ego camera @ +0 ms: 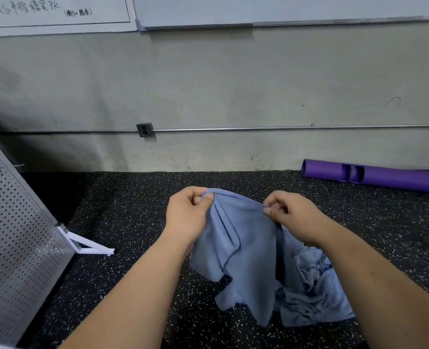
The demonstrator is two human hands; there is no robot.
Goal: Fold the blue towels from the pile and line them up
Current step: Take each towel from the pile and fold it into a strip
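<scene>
Above the speckled floor (132, 210) — both hands pinch towel (243, 235) edge.

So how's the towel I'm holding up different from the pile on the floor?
The held towel hangs from the left hand and right hand, which pinch its top edge; the pile lies crumpled on the floor. The held towel drapes in long folds; the pile is bunched and wrinkled. Both are blue.

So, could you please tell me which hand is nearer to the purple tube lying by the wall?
Right. The right hand is just below-left of the purple tube; the left hand is farther left, across the held towel.
</scene>
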